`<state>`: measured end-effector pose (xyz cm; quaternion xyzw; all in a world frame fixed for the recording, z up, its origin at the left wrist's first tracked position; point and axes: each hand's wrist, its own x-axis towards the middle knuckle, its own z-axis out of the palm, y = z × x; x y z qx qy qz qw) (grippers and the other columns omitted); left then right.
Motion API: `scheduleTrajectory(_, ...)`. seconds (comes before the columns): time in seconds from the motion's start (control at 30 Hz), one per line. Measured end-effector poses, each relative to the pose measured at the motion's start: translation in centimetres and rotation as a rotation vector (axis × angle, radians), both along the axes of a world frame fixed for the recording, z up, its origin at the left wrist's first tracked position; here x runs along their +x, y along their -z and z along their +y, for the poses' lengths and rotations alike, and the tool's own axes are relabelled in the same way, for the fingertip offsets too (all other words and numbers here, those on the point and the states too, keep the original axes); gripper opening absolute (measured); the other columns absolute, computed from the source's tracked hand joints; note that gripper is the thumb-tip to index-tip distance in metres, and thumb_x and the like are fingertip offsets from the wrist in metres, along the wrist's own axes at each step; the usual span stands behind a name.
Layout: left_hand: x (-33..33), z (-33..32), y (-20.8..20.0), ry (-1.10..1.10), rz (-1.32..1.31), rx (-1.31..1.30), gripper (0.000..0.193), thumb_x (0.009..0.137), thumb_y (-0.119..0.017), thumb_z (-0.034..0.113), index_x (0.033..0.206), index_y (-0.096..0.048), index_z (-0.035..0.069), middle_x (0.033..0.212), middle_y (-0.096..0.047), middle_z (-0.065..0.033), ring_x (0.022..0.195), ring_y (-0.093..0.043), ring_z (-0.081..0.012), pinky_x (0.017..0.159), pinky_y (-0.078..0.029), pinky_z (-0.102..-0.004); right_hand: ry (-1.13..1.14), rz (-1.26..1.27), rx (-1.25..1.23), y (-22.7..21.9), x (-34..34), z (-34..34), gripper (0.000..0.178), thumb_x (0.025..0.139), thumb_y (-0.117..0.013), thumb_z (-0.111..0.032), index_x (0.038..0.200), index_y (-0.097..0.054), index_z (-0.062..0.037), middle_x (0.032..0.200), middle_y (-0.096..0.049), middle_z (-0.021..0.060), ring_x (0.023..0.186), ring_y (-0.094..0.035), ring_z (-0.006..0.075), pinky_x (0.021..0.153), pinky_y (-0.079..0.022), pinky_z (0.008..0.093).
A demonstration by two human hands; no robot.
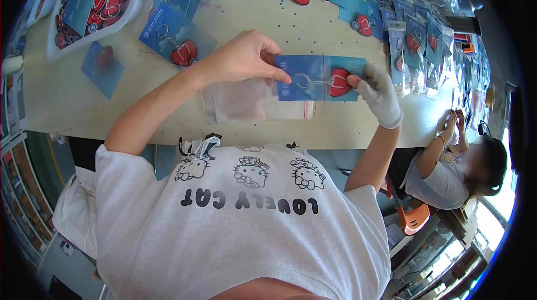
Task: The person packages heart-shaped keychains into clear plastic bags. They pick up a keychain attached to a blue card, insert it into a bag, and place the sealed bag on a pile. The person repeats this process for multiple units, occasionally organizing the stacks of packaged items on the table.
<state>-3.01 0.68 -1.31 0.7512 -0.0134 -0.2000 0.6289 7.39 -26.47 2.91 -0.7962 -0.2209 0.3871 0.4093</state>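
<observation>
A blue card with a keychain (pixel 313 65) is held sideways in front of me, its metal ring and chain ending in a red heart-shaped charm (pixel 338 83). My bare left hand (pixel 246 57) pinches the card's left end between thumb and fingers. At the other end my right hand (pixel 380 94), in a white glove with the thumb tip bare, grips the card with the thumb by the charm. Beneath the card, clear plastic bags (pixel 240 104) lie flat on the table. Another keychain card (pixel 168 34) rests just beyond my left wrist.
A white bin (pixel 134 15) of heart keychains stands at the far left, with a loose blue card (pixel 103 71) near it. More keychain cards (pixel 363 9) are spread at the far right, beside piles of bagged ones (pixel 414 43). Another person (pixel 447 171) sits at the table's right side.
</observation>
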Motion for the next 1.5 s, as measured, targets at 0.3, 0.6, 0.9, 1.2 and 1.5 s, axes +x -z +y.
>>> scheduleTrajectory(0.3,0.6,0.6,0.8,0.026,0.033,0.014,0.021,0.073,-0.081,0.018,0.079,-0.071,0.000,0.063,-0.061,0.0029,0.059,-0.049,-0.0017,0.054,-0.038,-0.0214,0.360,0.120,0.182,1.0,-3.9,4.0,0.020,0.082,-0.057,0.005,0.101,-0.064,0.0022,0.082,-0.066,0.0035,0.071,-0.058,0.0056,0.059,-0.045,0.0186)
scheduleTrajectory(0.6,1.3,-0.7,0.3,0.134,0.070,-0.030,0.021,0.074,-0.079,0.013,0.085,-0.072,-0.002,0.069,-0.065,0.0012,0.061,-0.052,-0.0036,0.057,-0.042,-0.0210,0.180,-0.019,0.262,2.3,-5.4,3.8,0.013,0.080,-0.056,0.007,0.089,-0.065,0.0040,0.079,-0.067,0.0061,0.065,-0.060,0.0071,0.056,-0.046,0.0200)
scheduleTrajectory(0.9,5.3,-3.9,-3.2,0.194,-0.169,0.297,0.024,0.072,-0.076,0.020,0.078,-0.070,-0.002,0.063,-0.063,-0.0064,0.056,-0.052,-0.0116,0.057,-0.044,-0.0272,0.358,-0.261,0.258,2.2,-4.2,-0.4,0.028,0.083,-0.067,-0.009,0.107,-0.061,0.0038,0.088,-0.065,0.0031,0.075,-0.058,0.0074,0.063,-0.042,0.0221)
scheduleTrajectory(1.2,18.7,0.4,1.5,0.014,-0.837,0.857,0.077,0.076,-0.071,0.050,0.135,-0.046,0.008,0.137,-0.049,-0.0123,0.130,-0.042,-0.0309,0.106,-0.036,-0.0420,1.166,-0.631,0.165,3.7,4.6,-12.8,0.032,0.086,-0.066,-0.013,0.114,-0.057,0.0005,0.098,-0.064,0.0111,0.083,-0.061,0.0168,0.073,-0.049,0.0272)
scheduleTrajectory(1.5,17.8,1.6,7.3,-0.056,-0.830,0.795,0.084,0.074,-0.072,0.051,0.141,-0.039,0.015,0.143,-0.042,-0.0114,0.139,-0.026,-0.0338,0.112,-0.017,-0.0532,0.562,-0.652,-0.253,4.5,9.9,7.0,0.050,0.079,-0.069,-0.035,0.116,-0.060,-0.0024,0.103,-0.066,0.0193,0.098,-0.063,0.0315,0.085,-0.047,0.0378)
